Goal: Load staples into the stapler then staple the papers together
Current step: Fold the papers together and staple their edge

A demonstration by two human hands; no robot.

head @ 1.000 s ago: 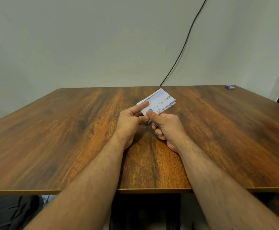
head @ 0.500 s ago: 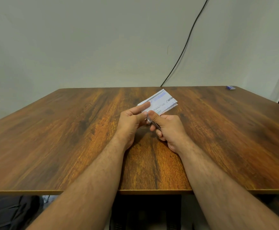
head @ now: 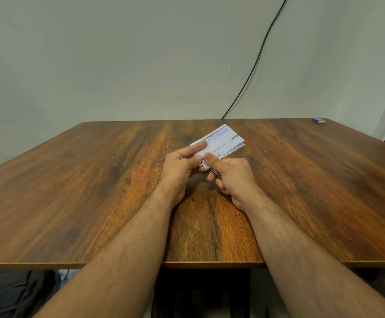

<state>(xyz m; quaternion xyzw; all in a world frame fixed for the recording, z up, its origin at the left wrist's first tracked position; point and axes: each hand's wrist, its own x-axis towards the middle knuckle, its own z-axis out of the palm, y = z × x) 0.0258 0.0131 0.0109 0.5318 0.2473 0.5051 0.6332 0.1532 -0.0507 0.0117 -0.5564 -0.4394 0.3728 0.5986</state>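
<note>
Papers (head: 221, 143) at centre of surface (head: 95, 191). Left hand (head: 182, 164) pinches their near edge; right hand (head: 230, 177) grips a mostly hidden stapler (head: 214, 172) there, thumb pressing. Risk: sheets fan at 1 o'clock, staple misses some.

We see the papers (head: 223, 143), a small stack of white slips with blue and dark squiggled lines printed across the top sheet. The stack sits tilted, its far corner pointing away and to the right, its sheets slightly fanned along the right edge. Its near corner is pinched between the left hand (head: 182, 168) and the right hand (head: 230, 177), above the middle of the bench (head: 95, 191). Of the stapler (head: 215, 173) we make out only a thin dark metallic sliver inside the right hand's closed fingers, running under the thumb toward the papers' near corner; its shape and whether it is closed we cannot tell.
</note>
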